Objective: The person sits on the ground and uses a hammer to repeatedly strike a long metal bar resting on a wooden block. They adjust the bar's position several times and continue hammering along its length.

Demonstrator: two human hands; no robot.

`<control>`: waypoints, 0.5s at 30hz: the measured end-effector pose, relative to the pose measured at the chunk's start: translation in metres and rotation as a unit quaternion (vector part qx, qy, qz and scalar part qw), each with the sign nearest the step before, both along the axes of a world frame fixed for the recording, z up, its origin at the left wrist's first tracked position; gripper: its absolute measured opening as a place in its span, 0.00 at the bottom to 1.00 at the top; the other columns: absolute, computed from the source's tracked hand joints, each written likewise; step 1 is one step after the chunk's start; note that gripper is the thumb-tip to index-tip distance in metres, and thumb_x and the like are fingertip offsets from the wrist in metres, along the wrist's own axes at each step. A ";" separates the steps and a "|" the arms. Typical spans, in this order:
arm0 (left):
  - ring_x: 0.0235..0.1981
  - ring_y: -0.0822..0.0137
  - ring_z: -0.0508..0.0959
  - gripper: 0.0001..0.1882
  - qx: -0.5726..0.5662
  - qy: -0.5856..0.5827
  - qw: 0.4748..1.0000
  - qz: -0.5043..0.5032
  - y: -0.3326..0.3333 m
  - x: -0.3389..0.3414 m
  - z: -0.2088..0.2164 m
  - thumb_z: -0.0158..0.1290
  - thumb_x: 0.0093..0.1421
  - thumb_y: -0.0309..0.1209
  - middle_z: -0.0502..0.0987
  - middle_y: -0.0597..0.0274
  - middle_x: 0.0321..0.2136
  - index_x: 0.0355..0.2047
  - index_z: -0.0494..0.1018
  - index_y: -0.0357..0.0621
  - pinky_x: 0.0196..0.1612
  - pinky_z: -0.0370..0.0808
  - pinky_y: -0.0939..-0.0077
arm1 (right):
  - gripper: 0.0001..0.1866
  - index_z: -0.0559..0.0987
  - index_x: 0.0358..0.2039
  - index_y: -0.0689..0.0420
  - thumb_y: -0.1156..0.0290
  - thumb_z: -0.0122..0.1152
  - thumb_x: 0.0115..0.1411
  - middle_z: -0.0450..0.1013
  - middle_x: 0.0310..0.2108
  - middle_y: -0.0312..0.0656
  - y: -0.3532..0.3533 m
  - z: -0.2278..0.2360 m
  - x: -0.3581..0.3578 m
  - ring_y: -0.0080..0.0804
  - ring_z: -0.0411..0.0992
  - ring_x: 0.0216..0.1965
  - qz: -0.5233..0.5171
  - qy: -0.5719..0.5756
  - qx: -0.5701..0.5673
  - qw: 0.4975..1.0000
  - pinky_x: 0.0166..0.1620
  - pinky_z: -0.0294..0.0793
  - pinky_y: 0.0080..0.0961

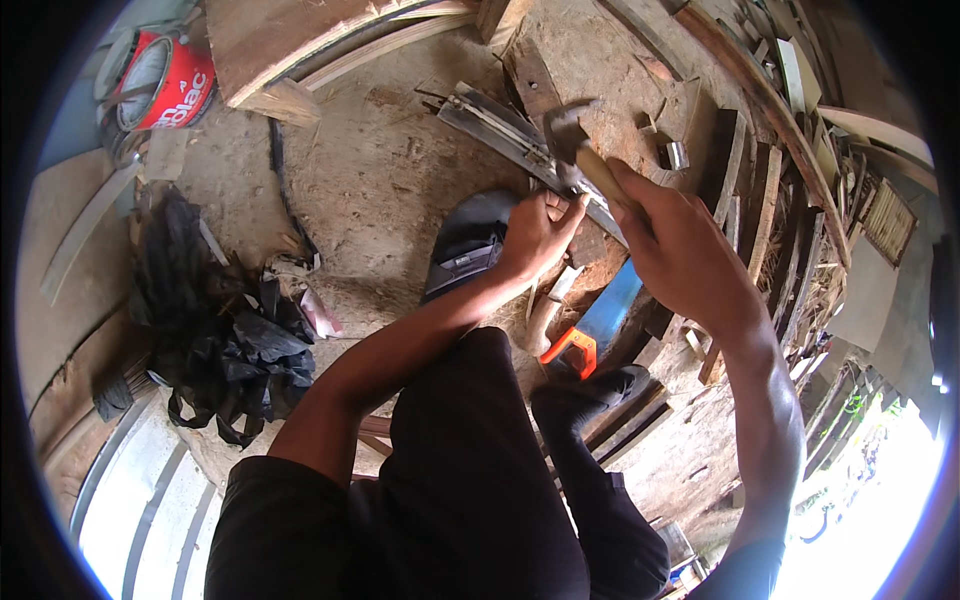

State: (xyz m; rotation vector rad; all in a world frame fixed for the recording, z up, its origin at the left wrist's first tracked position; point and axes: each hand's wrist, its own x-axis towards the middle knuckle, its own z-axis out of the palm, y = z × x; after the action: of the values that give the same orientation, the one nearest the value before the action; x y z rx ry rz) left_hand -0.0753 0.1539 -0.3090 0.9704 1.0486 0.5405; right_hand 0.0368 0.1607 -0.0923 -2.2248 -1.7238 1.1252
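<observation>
My right hand [680,240] is wrapped round the wooden handle of a hammer [603,178]. The hammer's head is smeared by motion, above a long narrow strip of wood and metal [500,133] lying aslant on the ground. My left hand [540,235] is closed in a pinch at that strip, just below the hammer; what its fingertips hold is too small to make out. Nearer to me lie a handsaw [605,315] with a blue blade and orange handle, and a tool with a curved wooden handle [543,322]. A dark sandal [468,240] is beside my left wrist.
Black plastic bags [255,340] lie on the left. A red paint can [180,85] stands at the far left, by a wooden panel [280,35]. Wood offcuts and planks [765,200] are piled along the right. A small metal cylinder [675,155] rests beyond my right hand.
</observation>
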 end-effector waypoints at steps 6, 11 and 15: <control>0.17 0.69 0.80 0.22 0.043 -0.001 0.999 -0.005 -0.002 0.003 -0.003 0.59 0.68 0.42 0.80 0.60 0.16 0.23 0.79 0.37 0.24 0.75 0.70 | 0.17 0.75 0.57 0.67 0.75 0.54 0.70 0.78 0.46 0.65 -0.011 -0.008 0.005 0.61 0.80 0.44 0.089 -0.062 0.019 0.994 0.47 0.76 0.46; 0.20 0.74 0.81 0.19 0.055 0.044 0.995 -0.068 0.001 0.000 -0.021 0.60 0.69 0.43 0.84 0.58 0.24 0.38 0.78 0.36 0.23 0.75 0.77 | 0.17 0.76 0.57 0.66 0.74 0.56 0.70 0.78 0.50 0.60 -0.004 -0.006 0.003 0.60 0.80 0.43 0.044 -0.036 0.093 0.994 0.46 0.77 0.45; 0.21 0.73 0.82 0.22 0.020 0.020 0.999 -0.042 -0.001 -0.002 -0.007 0.60 0.69 0.47 0.84 0.58 0.26 0.39 0.77 0.35 0.22 0.77 0.78 | 0.19 0.75 0.59 0.65 0.73 0.57 0.70 0.80 0.45 0.60 -0.002 -0.011 0.004 0.53 0.82 0.38 0.045 -0.036 0.132 0.989 0.42 0.77 0.40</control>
State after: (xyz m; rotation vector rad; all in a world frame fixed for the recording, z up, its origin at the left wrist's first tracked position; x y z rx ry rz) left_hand -0.0768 0.1531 -0.3157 1.0608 1.0312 0.4760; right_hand 0.0410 0.1584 -0.1037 -2.0689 -1.8938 0.7840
